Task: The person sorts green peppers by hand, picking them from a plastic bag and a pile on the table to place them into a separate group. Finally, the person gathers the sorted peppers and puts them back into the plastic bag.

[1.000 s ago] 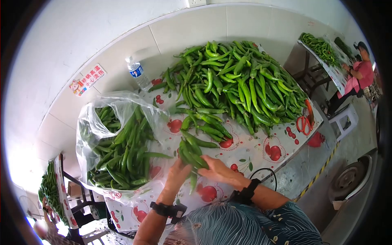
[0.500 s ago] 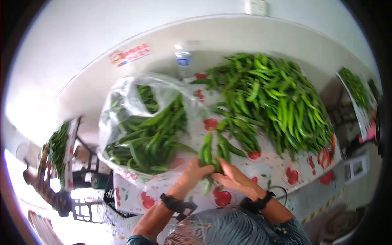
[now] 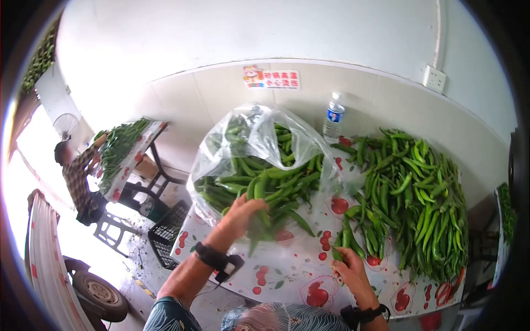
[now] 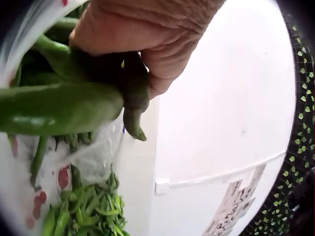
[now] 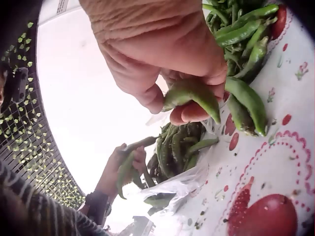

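My left hand grips several long green chili peppers at the front of a clear plastic bag filled with more peppers. The bunch overlaps the bag's contents in the head view, and its lower ends are blurred. Farther right and low over the table, my right hand holds one curved green chili pepper between thumb and fingers. Just beyond that hand lie a few loose peppers. A large heap of green chili peppers covers the table's right side.
A water bottle stands against the wall behind the bag. Red scissors lie at the heap's front edge. The table has a fruit-patterned cover. A black crate sits on the floor to the left, and another person works at a side table.
My left hand has carried peppers leftward to the bag, away from my right hand. The right hand has moved to the loose peppers and taken one. The head view has swung left.
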Tool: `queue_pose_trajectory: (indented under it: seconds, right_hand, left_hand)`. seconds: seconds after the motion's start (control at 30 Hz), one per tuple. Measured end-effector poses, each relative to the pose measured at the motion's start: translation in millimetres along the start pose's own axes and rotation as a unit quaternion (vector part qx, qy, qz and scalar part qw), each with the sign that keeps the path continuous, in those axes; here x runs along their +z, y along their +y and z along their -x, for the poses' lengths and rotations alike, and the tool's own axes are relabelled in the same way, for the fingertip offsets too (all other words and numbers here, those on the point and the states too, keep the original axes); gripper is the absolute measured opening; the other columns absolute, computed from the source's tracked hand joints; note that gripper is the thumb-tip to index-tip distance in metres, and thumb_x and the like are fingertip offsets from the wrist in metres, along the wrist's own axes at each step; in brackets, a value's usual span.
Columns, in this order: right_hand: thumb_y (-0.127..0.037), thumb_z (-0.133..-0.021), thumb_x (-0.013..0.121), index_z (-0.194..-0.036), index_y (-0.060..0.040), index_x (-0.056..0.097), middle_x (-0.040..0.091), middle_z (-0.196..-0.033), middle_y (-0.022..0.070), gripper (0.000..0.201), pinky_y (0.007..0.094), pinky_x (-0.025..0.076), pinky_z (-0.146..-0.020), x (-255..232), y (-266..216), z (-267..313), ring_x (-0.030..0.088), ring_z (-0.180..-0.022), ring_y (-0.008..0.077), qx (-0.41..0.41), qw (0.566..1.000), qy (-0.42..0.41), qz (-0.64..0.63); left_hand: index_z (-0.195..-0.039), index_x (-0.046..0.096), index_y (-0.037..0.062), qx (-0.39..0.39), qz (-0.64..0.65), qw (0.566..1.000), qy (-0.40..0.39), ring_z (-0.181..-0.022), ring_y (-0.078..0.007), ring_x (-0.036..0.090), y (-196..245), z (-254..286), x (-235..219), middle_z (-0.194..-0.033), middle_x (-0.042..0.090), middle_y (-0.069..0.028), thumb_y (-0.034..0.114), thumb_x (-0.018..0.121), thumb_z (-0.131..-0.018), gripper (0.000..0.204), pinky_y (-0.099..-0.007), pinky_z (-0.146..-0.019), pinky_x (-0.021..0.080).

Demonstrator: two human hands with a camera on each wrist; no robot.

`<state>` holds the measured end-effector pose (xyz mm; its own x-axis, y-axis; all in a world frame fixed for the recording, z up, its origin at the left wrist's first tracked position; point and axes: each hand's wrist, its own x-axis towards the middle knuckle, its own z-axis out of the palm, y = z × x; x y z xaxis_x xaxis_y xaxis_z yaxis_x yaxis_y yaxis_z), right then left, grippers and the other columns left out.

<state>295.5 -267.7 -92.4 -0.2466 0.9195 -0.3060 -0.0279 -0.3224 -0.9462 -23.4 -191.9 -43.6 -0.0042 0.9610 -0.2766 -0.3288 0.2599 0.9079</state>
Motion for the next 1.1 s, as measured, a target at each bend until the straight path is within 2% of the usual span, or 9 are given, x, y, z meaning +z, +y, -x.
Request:
queue_pose_trajectory:
  seconds: [0.13,0.23,0.3,0.43,0.57,0.8,0.9,1.0,1.1]
  right_hand:
    - [-0.008,-0.088,0.057,-0.119,0.0050,0.048,0.060,-0.086,0.0080,0.035,0.0236,0.045,-0.057,-10.5,18.3,2.2,0.054,-0.064,0.0100,0.016,1.000,0.001,-0.009]
    - [-0.007,-0.088,0.057,-0.120,0.0053,0.047,0.061,-0.086,0.0088,0.036,0.0241,0.046,-0.057,-10.9,16.6,1.0,0.054,-0.064,0.0106,0.022,1.000,0.017,-0.013]
    - [-0.006,-0.087,0.058,-0.119,0.0054,0.048,0.061,-0.085,0.0079,0.035,0.0234,0.045,-0.057,-10.0,14.7,3.0,0.053,-0.063,0.0101,0.024,0.999,0.031,-0.020]
    - [-0.006,-0.085,0.060,-0.116,0.0053,0.050,0.060,-0.085,0.0065,0.035,0.0223,0.044,-0.056,-12.1,21.1,3.1,0.052,-0.062,0.0087,0.017,0.998,0.047,-0.030]
    - [-0.006,-0.086,0.059,-0.118,0.0059,0.049,0.061,-0.086,0.0087,0.036,0.0242,0.047,-0.057,-22.1,44.2,-1.7,0.054,-0.062,0.0112,0.022,0.998,0.054,0.005]
    - [-0.005,-0.085,0.057,-0.118,0.0062,0.049,0.061,-0.087,0.0088,0.036,0.0245,0.047,-0.056,-23.7,48.8,-3.5,0.055,-0.062,0.0116,0.008,0.998,0.067,0.007]
    - [-0.005,-0.086,0.057,-0.118,0.0061,0.049,0.061,-0.087,0.0088,0.035,0.0245,0.047,-0.056,-24.4,48.0,-5.4,0.055,-0.062,0.0115,0.008,0.998,0.059,0.011]
    - [-0.006,-0.086,0.057,-0.118,0.0059,0.050,0.061,-0.088,0.0088,0.035,0.0246,0.047,-0.057,-23.9,44.3,-5.4,0.055,-0.063,0.0114,-0.004,0.999,0.051,0.013]
    - [-0.006,-0.086,0.057,-0.118,0.0056,0.050,0.061,-0.088,0.0089,0.035,0.0247,0.047,-0.057,-25.0,46.0,-4.3,0.056,-0.064,0.0112,-0.009,0.998,0.054,0.017]
  left_hand:
    - [-0.093,0.059,-0.0016,0.016,0.041,0.998,0.040,-0.066,-0.0213,0.063,15.7,-18.4,-61.0,-0.082,0.063,-0.0109,0.017,0.061,-0.086,0.021,-0.0332,-0.057,0.053]
    - [-0.099,0.059,-0.0042,0.160,-0.196,0.966,0.060,-0.066,-0.0192,0.062,35.3,-18.2,-91.7,-0.082,0.063,-0.0103,0.013,0.061,-0.082,0.024,-0.0308,-0.059,0.052]
    - [-0.109,0.057,-0.0067,0.119,-0.282,0.943,0.128,-0.070,-0.0166,0.062,60.2,-5.5,-83.6,-0.087,0.063,-0.0108,0.005,0.058,-0.077,0.034,-0.0290,-0.062,0.052]
    - [-0.117,0.054,-0.0075,0.167,-0.175,0.962,0.129,-0.077,-0.0178,0.062,58.8,-18.1,-135.6,-0.095,0.063,-0.0124,0.008,0.058,-0.076,0.044,-0.0292,-0.068,0.051]
    - [-0.117,0.055,-0.0074,0.322,-0.215,0.871,0.302,-0.089,-0.0214,0.059,40.5,-51.0,-167.8,-0.100,0.062,-0.0138,0.012,0.061,-0.072,0.050,-0.0331,-0.080,0.048]
    - [-0.127,0.049,-0.0026,0.189,-0.220,0.887,0.360,-0.101,-0.0264,0.059,20.5,-70.0,-188.0,-0.112,0.059,-0.0189,0.010,0.060,-0.073,0.056,-0.0354,-0.087,0.047]
    - [-0.125,0.049,-0.0016,0.212,-0.219,0.885,0.353,-0.082,-0.0218,0.063,33.5,-90.6,-182.2,-0.103,0.061,-0.0140,0.003,0.058,-0.073,0.052,-0.0351,-0.069,0.054]
    - [-0.123,0.051,0.0005,0.237,-0.244,0.848,0.405,-0.083,-0.0222,0.062,51.6,-113.8,-185.0,-0.098,0.062,-0.0133,0.005,0.060,-0.073,0.051,-0.0360,-0.065,0.053]
    - [-0.126,0.049,0.0005,0.194,-0.414,0.800,0.389,-0.099,-0.0369,0.058,69.8,-114.0,-177.0,-0.108,0.060,-0.0230,0.010,0.059,-0.072,0.055,-0.0421,-0.084,0.046]
